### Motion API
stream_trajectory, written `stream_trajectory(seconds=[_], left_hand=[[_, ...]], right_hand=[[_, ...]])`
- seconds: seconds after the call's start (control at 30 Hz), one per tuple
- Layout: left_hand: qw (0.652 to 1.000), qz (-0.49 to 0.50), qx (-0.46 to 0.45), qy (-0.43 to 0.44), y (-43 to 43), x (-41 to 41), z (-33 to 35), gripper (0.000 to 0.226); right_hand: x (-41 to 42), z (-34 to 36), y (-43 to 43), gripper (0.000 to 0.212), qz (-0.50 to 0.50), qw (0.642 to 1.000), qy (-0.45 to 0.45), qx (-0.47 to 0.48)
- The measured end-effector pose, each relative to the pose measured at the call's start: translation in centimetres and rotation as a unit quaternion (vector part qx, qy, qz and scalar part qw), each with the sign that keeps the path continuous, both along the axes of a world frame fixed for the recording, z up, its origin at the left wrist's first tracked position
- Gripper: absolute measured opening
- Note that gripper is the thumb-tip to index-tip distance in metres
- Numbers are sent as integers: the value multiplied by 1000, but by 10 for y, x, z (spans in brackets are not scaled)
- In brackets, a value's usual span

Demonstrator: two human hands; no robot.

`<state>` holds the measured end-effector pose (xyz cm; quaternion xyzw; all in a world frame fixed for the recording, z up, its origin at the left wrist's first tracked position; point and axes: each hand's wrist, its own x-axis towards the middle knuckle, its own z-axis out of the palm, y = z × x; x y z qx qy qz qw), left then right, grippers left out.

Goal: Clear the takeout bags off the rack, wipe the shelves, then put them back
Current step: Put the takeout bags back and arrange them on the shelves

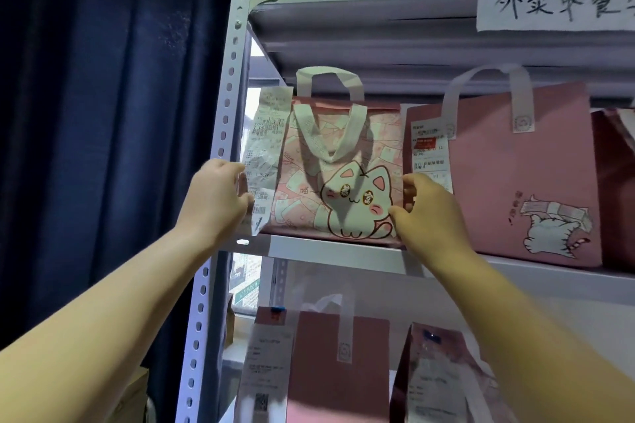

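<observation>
A pink takeout bag with a cartoon cat stands at the left end of the upper shelf of a grey metal rack. A long receipt hangs on its left side. My left hand grips the bag's left edge over the receipt. My right hand holds the bag's right edge, fingers curled round it. A second pink bag with a cat drawing stands right next to it, and a dark red bag shows at the frame's right edge.
On the shelf below stand two more bags with receipts, a pink bag and a dark bag. A handwritten paper sign hangs on the top shelf. A navy curtain hangs left of the rack's perforated post.
</observation>
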<state>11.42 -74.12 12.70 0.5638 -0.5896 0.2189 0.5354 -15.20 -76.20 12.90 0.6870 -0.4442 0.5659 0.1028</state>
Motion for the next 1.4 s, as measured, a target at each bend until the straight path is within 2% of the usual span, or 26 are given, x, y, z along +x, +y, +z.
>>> stream_trajectory(seconds=[0.07,0.13,0.27,0.43,0.57,0.7,0.8,0.87,0.97,1.1,1.27,1.4], left_hand=[[999,-13,-35,24,5,-5,-2,46],[997,-17,-75,23,10,-16,-2,39],[986,-49,-149,-53,23,-50,3,21],[966,-138,-155,-153,29,-107,5,19],[952,-191,-156,-183,25,-147,-1,15],[951,-218,-137,-171,13,-177,-5,14],[957,-221,-116,-150,6,-192,-8,18],[959,-224,-105,-136,3,-197,-9,19],[962,-223,-96,-122,-1,-199,-11,18],[968,-210,-89,-108,-6,-198,-10,14],[974,-197,-71,-87,-10,-198,-8,9],[982,-170,-58,-61,-16,-199,-7,18]], right_hand=[[-5,-1,3,33,-11,1000,0,-25],[-14,-2,9,32,-25,998,-5,-62],[-41,-6,23,24,-39,992,-4,-122],[-89,-10,37,20,-106,981,-13,-161],[-131,-10,44,28,-184,966,-17,-182],[-162,-5,41,50,-264,958,-7,-112],[-171,4,35,61,-253,967,-21,-31],[-175,11,30,62,-235,971,-38,16],[-180,18,22,45,-211,975,-53,50],[-187,21,15,21,-207,975,-61,47],[-198,22,10,11,-197,976,-78,41],[-210,23,11,10,-209,974,-82,34]])
